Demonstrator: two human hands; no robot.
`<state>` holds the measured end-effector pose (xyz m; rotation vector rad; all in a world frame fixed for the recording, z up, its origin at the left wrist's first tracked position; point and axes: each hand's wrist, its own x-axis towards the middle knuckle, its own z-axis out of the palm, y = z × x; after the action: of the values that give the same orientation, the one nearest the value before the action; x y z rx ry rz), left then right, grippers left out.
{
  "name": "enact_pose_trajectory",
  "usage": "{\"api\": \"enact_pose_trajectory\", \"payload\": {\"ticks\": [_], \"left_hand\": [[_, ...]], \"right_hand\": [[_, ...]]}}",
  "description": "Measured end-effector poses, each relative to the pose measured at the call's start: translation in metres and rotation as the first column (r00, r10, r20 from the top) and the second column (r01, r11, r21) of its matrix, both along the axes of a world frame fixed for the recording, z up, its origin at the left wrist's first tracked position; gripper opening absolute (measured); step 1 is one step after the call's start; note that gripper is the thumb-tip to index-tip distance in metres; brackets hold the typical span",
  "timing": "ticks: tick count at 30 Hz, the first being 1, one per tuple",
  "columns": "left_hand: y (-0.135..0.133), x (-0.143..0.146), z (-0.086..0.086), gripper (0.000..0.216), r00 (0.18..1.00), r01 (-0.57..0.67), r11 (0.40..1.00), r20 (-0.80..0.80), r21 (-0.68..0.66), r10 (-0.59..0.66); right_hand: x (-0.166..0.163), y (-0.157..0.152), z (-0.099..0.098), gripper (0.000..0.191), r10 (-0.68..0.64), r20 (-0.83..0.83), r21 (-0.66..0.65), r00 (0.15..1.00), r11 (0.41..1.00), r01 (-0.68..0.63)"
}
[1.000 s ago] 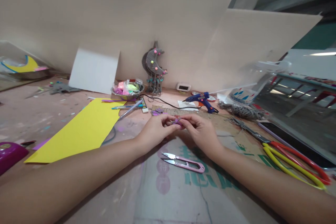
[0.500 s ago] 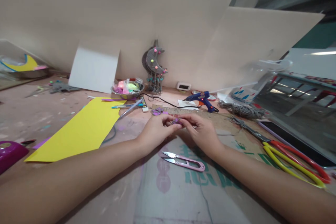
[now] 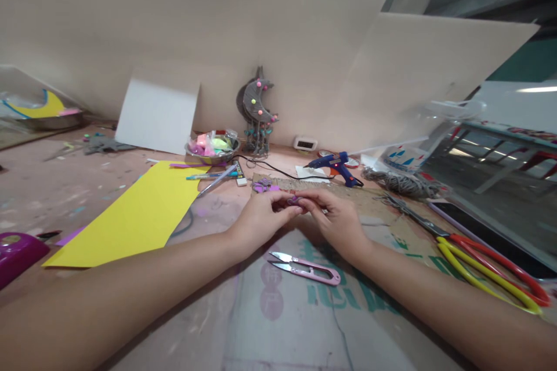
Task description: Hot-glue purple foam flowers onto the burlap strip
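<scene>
Between my fingertips is a small purple piece that seems wound with grey yarn; its exact shape is mostly covered. My left hand pinches it from the left, thumb on the near side. From the right, my right hand grips the same piece, and both sets of fingertips nearly meet. Just beyond my left fingers lie more purple pieces with grey thread. Below my hands, pink thread snips rest on the board with their blades apart.
A blue glue gun stands behind my hands, its cord trailing left. To the right are grey yarn, large scissors and a phone. Yellow paper lies left. A moon ornament leans on the wall near a bowl.
My fingers have shifted slightly around the purple piece, which is a little more covered now. The surrounding things stay in place.
</scene>
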<state>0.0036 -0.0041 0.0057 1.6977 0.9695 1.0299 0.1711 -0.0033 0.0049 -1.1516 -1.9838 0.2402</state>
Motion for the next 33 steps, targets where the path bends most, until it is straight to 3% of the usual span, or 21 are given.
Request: {"api": "enact_pose_trajectory", "payload": {"ticks": [12, 25, 33], "left_hand": [[-0.0019, -0.0004, 0.0005, 0.024, 0.998, 0.039, 0.983, -0.063, 0.18, -0.028], [-0.0001, 0.0001, -0.0006, 0.023, 1.0, 0.012, 0.999, -0.006, 0.051, -0.011], [0.0009, -0.0004, -0.0019, 0.022, 0.999, 0.023, 0.993, -0.05, 0.118, -0.017]], "right_hand": [[0.0024, 0.0019, 0.0004, 0.024, 0.029, 0.024, 0.002, 0.999, 1.0, -0.029], [0.002, 0.0001, 0.0021, 0.025, -0.013, 0.035, -0.012, 0.999, 1.0, 0.013], [0.0015, -0.0017, 0.0024, 0.024, 0.025, 0.067, 0.008, 0.997, 1.0, -0.025]]}}
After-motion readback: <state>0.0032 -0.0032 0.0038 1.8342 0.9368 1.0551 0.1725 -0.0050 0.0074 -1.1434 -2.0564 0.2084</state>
